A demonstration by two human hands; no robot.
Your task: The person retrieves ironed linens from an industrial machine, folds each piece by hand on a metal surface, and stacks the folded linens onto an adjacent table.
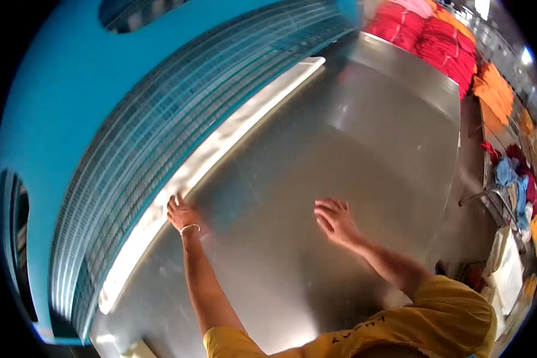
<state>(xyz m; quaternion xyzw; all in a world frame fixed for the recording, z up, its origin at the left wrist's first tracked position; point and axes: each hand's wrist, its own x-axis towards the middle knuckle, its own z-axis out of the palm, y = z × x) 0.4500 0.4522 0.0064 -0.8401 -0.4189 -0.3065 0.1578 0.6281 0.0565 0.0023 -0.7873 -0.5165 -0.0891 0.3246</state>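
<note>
My left hand (183, 215), with a thin white band at its wrist, reaches to the near edge of a long white strip (221, 137). Its fingers are stretched out and touch the strip, which looks like bright folded cloth. The strip lies along the foot of a blue machine (59, 95), just below its ribbed, slatted front (155, 113). Above the shiny metal table (268, 244), my right hand (335, 222) hovers with fingers extended and nothing in it.
Stacks of red folded cloth (426, 42) stand beyond the table's far right end. Orange cloth (493, 92) and a pile of mixed garments (516, 179) lie further right. A white cloth (504, 271) hangs at lower right.
</note>
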